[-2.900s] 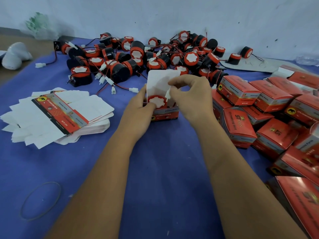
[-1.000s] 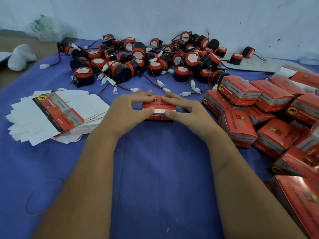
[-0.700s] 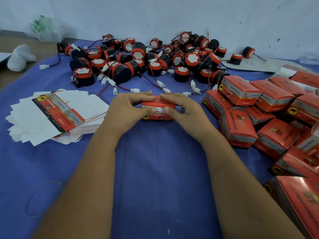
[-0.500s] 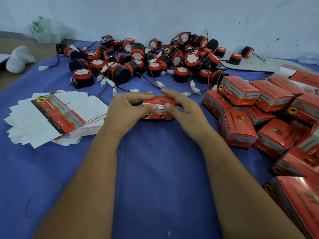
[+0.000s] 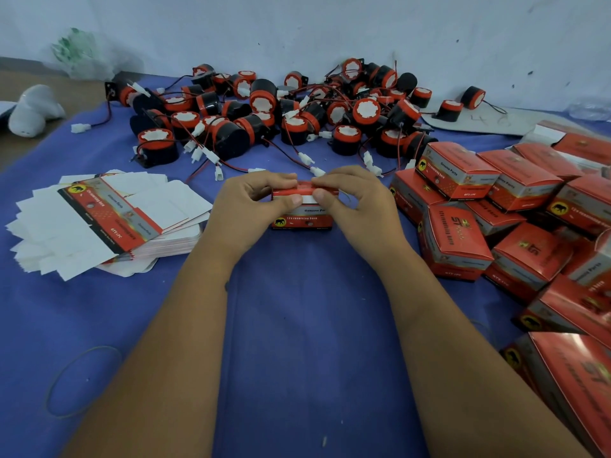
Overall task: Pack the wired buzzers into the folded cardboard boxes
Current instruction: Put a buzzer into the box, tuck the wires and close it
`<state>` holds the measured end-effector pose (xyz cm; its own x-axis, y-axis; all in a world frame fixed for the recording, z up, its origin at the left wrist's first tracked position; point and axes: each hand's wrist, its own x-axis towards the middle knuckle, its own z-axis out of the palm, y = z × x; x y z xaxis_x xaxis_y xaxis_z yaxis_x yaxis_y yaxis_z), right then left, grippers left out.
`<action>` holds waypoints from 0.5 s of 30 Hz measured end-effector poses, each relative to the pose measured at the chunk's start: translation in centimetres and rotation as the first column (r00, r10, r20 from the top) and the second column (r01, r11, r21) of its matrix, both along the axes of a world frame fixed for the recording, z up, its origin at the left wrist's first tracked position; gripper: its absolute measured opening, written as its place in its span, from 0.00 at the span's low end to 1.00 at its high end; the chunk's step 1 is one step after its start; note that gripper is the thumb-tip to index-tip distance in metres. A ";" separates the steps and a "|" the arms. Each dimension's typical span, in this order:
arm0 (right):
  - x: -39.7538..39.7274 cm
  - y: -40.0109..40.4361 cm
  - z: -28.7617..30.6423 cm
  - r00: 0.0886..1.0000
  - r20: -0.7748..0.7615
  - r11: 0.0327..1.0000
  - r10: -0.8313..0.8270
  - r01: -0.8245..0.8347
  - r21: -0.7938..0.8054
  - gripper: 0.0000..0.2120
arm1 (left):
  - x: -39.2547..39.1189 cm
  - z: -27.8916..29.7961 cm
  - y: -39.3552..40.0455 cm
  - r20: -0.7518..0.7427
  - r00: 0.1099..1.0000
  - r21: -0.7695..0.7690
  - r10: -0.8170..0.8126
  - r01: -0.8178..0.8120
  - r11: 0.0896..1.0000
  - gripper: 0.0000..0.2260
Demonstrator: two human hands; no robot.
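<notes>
Nearest the camera: blue cloth (image 5: 307, 342) covering the table, two bare forearms running up the middle, a thin rubber band (image 5: 82, 380) lying loose on the cloth at lower left. Along the right edge, a pile of closed red boxes (image 5: 515, 233), stacked and tilted at mixed angles, some touching. Mid-frame: left hand (image 5: 246, 214) and right hand (image 5: 358, 209) both grip one small red box (image 5: 302, 211) that sits on the cloth between them. Fingers of each hand curl over the box's top edge from the far side, thumbs press on the near top flap, thumb tips almost meeting at the middle; so each hand pinches the lid between thumb and fingers. Box front reads "12v reversing horn" with an elephant logo. Whether a buzzer is inside: cannot tell, lid is down. Left of the hands, a fanned stack of flat unfolded cartons (image 5: 105, 223), white side mostly up, one printed red face on top. Further back, a heap of black-and-red wired buzzers (image 5: 284, 110) with red/black leads and white connectors tangled together, a few loose connectors just beyond the fingers. Two stray buzzers sit on a grey sheet (image 5: 489, 122) at far right. Far left, a white object (image 5: 33, 109) on bare wood; white wall (image 5: 330, 28) behind.
</notes>
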<state>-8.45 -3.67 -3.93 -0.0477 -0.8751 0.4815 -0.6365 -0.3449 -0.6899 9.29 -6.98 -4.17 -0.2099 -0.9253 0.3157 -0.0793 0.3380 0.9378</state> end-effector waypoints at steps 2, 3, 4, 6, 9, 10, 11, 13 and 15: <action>0.3 0.0 0.0 0.999 -0.013 0.998 -0.046 0.045 -0.041 0.09 | -0.1 0.0 0.1 0.004 0.999 0.009 -0.033 0.033 0.999 0.10; 0.4 -0.1 0.0 0.997 -0.026 0.996 -0.067 0.066 -0.063 0.09 | -0.2 -0.1 0.1 0.001 0.999 0.013 -0.039 0.039 0.999 0.11; 0.6 -0.1 0.0 0.995 -0.049 0.993 -0.089 0.085 -0.085 0.08 | -0.4 -0.1 0.1 -0.001 0.999 0.014 -0.032 0.032 0.999 0.11; 0.7 -0.2 -0.1 0.988 -0.101 0.988 -0.119 0.107 -0.115 0.07 | -0.5 -0.1 0.0 0.001 1.000 0.012 -0.006 0.006 1.000 0.12; 0.9 -0.2 -0.1 0.987 -0.114 0.987 -0.117 0.103 -0.121 0.07 | -0.3 0.0 -0.1 0.003 1.000 0.024 -0.008 0.008 1.000 0.12; 1.0 -0.2 -0.1 0.986 -0.117 0.986 -0.119 0.103 -0.128 0.07 | -0.2 0.0 -0.1 0.006 1.000 0.027 -0.022 0.022 0.999 0.13; 0.9 -0.1 -0.1 0.985 -0.124 0.985 -0.122 0.105 -0.139 0.07 | -0.2 0.0 -0.1 0.012 0.999 0.031 -0.039 0.038 0.999 0.13; 0.7 0.1 -0.1 0.984 -0.134 0.984 -0.114 0.093 -0.155 0.07 | -0.1 0.1 0.1 0.022 0.998 0.044 -0.064 0.063 0.997 0.15; 0.4 0.4 0.0 0.984 -0.159 0.986 -0.081 0.056 -0.156 0.09 | -0.2 0.3 0.3 0.042 0.997 0.040 -0.066 0.064 0.997 0.16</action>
